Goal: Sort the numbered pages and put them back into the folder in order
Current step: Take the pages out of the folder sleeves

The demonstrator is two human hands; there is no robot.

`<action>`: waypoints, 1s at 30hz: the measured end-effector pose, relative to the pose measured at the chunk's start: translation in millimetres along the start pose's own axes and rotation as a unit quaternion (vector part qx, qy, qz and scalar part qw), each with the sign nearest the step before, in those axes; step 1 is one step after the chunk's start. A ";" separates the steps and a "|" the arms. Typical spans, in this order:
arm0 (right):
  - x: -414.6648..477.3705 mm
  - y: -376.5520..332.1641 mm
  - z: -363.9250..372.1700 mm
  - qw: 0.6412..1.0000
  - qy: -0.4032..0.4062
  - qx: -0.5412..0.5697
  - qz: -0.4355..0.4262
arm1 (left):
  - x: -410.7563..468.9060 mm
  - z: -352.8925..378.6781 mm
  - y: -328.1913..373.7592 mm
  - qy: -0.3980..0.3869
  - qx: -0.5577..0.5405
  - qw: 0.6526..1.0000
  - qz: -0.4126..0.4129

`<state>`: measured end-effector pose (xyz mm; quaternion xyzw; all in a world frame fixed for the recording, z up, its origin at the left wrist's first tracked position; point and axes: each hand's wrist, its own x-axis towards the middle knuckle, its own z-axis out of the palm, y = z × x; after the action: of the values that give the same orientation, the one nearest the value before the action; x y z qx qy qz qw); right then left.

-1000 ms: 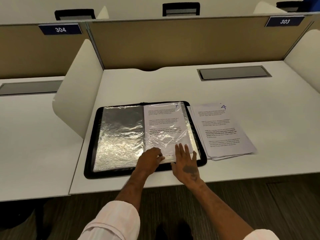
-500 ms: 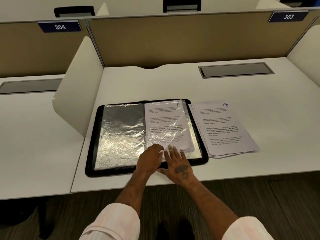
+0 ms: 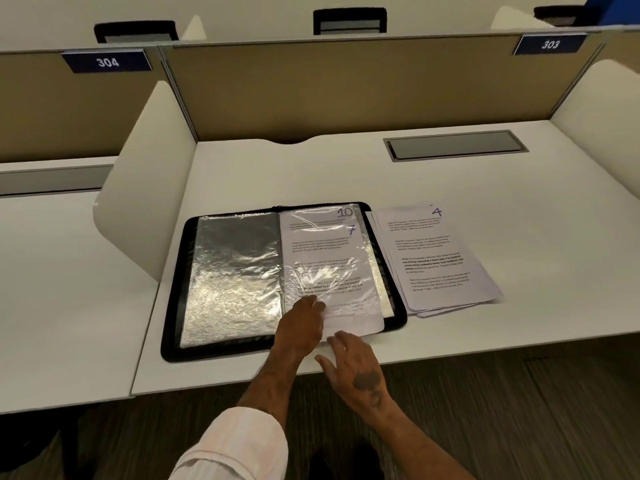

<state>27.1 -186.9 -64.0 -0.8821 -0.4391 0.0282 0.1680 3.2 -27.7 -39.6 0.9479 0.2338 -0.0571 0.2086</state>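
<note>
Right hand (image 3: pixel 356 368): grip released, spread fingertips at the lower edge of page 7 (image 3: pixel 353 322), lower centre. Left hand (image 3: pixel 301 329) lay on the plastic sleeve (image 3: pixel 332 271); grip could not be told. Page 7 protruded from the open folder (image 3: pixel 173 306); page 10 (image 3: pixel 344 213) showed above it. Loose pile (image 3: pixel 436 265), 4 on top, lay right of the folder. Judged: refiling in order not begun.

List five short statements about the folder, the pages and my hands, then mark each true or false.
1. The top page of the loose stack is marked 4. True.
2. The folder is closed. False: it lies open on the desk.
3. The loose stack lies left of the folder. False: it lies to its right.
4. The sheet marked 7 overlaps the folder's near border. True.
5. The right hand holds a pen. False: it holds nothing; its fingers touch that sheet's near edge.
</note>
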 end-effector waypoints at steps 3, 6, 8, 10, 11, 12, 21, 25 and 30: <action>2.7 -5.4 -16.9 0.936 0.022 0.274 0.219 | 3.6 0.7 1.1 0.037 -0.069 0.996 -0.037; 10.4 -3.3 -27.8 0.761 -0.013 0.481 0.436 | 8.1 -2.7 -1.7 0.053 -0.121 0.988 -0.076; 17.7 1.5 -27.1 0.688 -0.021 0.558 0.463 | 8.9 -5.6 -2.1 0.059 -0.131 0.986 -0.082; 26.7 4.0 -27.6 0.657 -0.042 0.591 0.465 | 8.7 -6.7 -2.7 0.062 -0.149 0.983 -0.086; 31.2 5.0 -27.5 0.653 -0.051 0.595 0.466 | 8.5 -6.8 -2.8 0.063 -0.159 0.981 -0.088; 35.7 5.4 -28.5 0.652 -0.059 0.595 0.466 | 8.5 -7.0 -3.0 0.063 -0.164 0.980 -0.089; 47.3 1.6 -39.1 0.717 -0.079 0.546 0.426 | -0.4 -14.9 0.0 0.076 -0.150 0.983 -0.074; 39.9 -8.5 -58.5 0.804 -0.083 0.450 0.380 | -4.9 -25.4 13.3 0.107 -0.127 0.985 -0.056; 30.5 -27.1 -78.0 0.875 -0.097 0.357 0.312 | -5.3 -48.5 33.6 0.147 -0.136 0.979 -0.028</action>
<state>40.4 -169.1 21.1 -0.8465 -0.1156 0.3189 0.4103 14.8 -36.5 17.8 0.9016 0.2944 0.1095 0.2974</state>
